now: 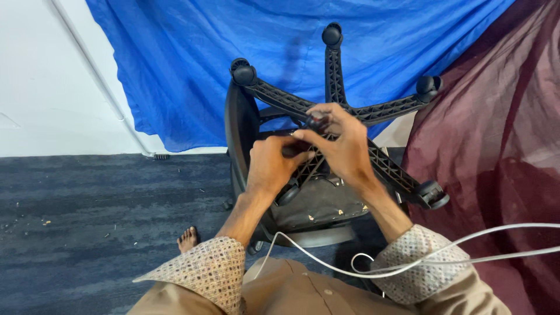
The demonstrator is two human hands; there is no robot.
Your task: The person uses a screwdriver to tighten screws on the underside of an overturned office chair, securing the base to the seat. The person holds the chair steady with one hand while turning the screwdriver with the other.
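Both hands worked the chair base [350, 111] hub: left hand [271, 166] gripped beneath, right hand [344, 143] fingers pinched a small black part [318, 121]; it could slip and drop

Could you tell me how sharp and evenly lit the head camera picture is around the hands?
Head view: light soft and even; left hand and right hand sharp on the black five-armed plastic chair base; a faint shadow falls on the blue cloth; wide-angle lens bends the edges.
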